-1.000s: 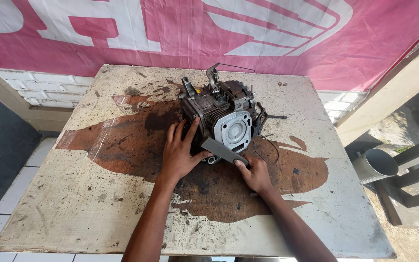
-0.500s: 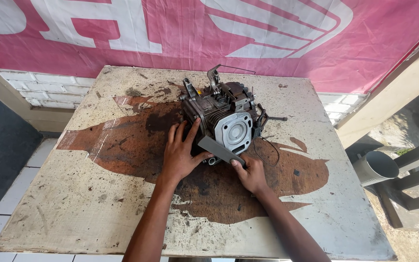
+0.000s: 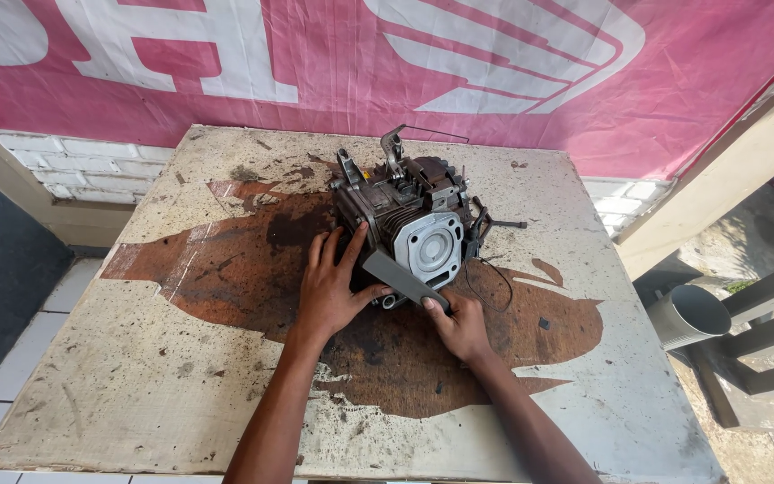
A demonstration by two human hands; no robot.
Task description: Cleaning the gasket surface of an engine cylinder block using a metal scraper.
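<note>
Stained table (image 3: 136, 385) under pink banner (image 3: 315, 63) bears engine (image 3: 409, 220), perhaps oily.

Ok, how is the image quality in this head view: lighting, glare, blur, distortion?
Head view: hard sunlight at right, the table evenly lit; the small engine, left hand and right hand are sharp, no motion blur; mild glare on the engine's pale round cover; wide-angle bending shows at the table edges.

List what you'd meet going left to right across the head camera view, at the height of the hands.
Worn table → left hand → grey flat tool → right hand → grey pipe beside the table.
</note>
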